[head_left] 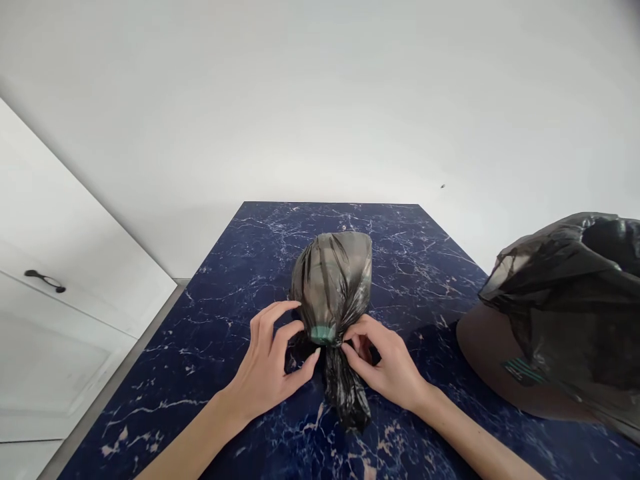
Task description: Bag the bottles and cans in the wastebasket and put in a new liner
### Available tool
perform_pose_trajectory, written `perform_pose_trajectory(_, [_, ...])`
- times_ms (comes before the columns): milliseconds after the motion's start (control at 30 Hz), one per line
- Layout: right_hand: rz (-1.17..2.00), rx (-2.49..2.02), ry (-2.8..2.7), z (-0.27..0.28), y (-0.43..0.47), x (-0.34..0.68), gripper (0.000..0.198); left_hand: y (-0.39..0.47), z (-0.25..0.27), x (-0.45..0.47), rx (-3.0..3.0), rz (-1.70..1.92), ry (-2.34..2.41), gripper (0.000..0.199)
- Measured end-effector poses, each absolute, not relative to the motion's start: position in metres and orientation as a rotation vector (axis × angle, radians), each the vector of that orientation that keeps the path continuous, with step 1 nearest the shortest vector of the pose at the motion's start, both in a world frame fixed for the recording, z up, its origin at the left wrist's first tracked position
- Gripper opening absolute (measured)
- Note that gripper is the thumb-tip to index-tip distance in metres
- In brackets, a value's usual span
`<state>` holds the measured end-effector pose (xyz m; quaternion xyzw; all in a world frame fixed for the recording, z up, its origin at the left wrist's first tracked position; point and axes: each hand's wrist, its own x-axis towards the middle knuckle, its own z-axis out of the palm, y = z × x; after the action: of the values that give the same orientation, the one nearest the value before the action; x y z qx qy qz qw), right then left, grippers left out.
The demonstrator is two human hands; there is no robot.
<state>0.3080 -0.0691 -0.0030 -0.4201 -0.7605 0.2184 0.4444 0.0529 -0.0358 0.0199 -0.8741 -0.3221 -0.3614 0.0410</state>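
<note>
A filled black plastic bag [333, 273] rests on the table, its body bulging away from me. Pale contents and a green patch show faintly through the thin film. The neck is gathered and twisted, and its loose tail [347, 393] lies toward me. With thumb and fingers, my right hand [383, 357] pinches the bag at the gathered neck. On the other side my left hand [273, 350] curves beside the bag, its fingers and thumb apart. Its upper fingertips are at the bag's side; whether they press on it I cannot tell.
The table [210, 340] has a dark blue marbled top and ends near a white wall [320, 100]. A brown bin [485, 347] lined with a black bag [560, 307] stands at the right. At the left is a white cabinet [75, 220] with a dark handle [45, 281].
</note>
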Motion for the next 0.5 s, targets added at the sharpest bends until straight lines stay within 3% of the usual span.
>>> perform_pose_trajectory(167, [0.526,-0.972,-1.985,0.001,-0.077,0.294,0.009,-0.035,0.020,0.053,-2.734,-1.417,-0.938,0.062])
perform_pose_trajectory(267, [0.471,-0.964,-2.017,0.000,-0.078,0.292,0.010,-0.034,0.021,0.052,-2.742,-1.311,-0.911,0.054])
perform_pose_trajectory(400, [0.318,-0.999,-2.060,-0.001,-0.074,0.292,0.033,-0.035,0.023,0.051,-2.731,-1.232,-0.899,0.044])
perform_pose_trajectory(500, [0.207,-1.029,-2.077,-0.001,-0.073,0.293,0.030,-0.036,0.024,0.051,-2.719,-1.227,-0.888,0.043])
